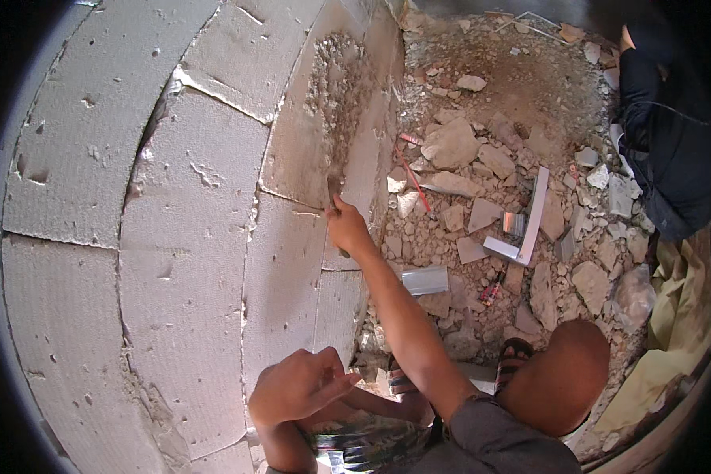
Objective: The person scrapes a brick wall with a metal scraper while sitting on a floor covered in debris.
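Note:
My right hand (pixel 349 227) reaches forward with the arm stretched out and is closed round a narrow dark hand tool (pixel 333 189). Part of it shows above the fist and a short end below; its exact kind is hard to make out. The tool's upper end is at the light grey block wall (pixel 189 197), just under a rough, chipped patch (pixel 336 95). Lower down, my left hand (pixel 296 387) hovers in front of the wall's base. Its fingers are loosely bent, the thumb stands apart, and nothing shows in it.
Broken rubble (pixel 450 146) covers the floor right of the wall. On it lie an L-shaped white piece (pixel 539 213), a red strip (pixel 413 175) and a shiny metal piece (pixel 424 280). A clear plastic bag (pixel 633 296), yellowish sheeting (pixel 671 324) and a dark-clothed figure (pixel 675 150) are at right.

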A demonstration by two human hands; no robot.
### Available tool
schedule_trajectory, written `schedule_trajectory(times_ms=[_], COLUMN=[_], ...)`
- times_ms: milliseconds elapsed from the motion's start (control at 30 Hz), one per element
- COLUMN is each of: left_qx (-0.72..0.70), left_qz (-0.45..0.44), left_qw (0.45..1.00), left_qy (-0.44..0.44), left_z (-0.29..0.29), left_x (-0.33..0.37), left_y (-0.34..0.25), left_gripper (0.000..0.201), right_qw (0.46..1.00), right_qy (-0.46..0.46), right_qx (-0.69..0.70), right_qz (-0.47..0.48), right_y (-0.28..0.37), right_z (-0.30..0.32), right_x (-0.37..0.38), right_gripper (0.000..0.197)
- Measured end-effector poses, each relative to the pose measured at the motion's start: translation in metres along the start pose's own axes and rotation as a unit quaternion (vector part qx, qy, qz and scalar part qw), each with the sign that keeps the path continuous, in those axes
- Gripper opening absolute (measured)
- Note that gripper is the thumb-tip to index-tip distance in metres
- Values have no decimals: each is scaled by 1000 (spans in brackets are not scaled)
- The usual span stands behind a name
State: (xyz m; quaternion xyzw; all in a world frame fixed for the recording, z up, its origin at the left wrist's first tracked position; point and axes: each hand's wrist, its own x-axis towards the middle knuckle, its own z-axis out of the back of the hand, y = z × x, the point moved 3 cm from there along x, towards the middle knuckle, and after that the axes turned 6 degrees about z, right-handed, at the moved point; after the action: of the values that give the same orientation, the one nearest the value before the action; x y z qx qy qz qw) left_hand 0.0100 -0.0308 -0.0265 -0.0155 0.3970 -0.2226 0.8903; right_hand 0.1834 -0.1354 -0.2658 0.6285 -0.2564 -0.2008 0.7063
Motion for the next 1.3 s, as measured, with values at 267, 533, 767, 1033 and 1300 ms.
schedule_trajectory(times_ms=[267,533,767,1033,1300], left_qx=[-20,-14,-31,-28,-60], left_qz=[20,31,25,-4,13], left_qw=[1000,999,999,1000,998], left_qy=[8,12,20,-13,5], left_z=[3,4,5,5,4], left_x=[-4,-3,-14,-18,-24], left_y=[10,17,20,23,22], left_gripper=[47,47,29,27,25], right_qw=[960,974,980,992,973], right_qy=[151,125,83,16,111], right_qx=[143,92,119,112,123], right_qz=[-185,-167,-140,-63,-158], right_y=[17,20,-38,-48,-15], right_z=[11,30,12,-26,6], right_x=[-22,-27,-34,-29,-36], right_gripper=[51,50,46,45,47])
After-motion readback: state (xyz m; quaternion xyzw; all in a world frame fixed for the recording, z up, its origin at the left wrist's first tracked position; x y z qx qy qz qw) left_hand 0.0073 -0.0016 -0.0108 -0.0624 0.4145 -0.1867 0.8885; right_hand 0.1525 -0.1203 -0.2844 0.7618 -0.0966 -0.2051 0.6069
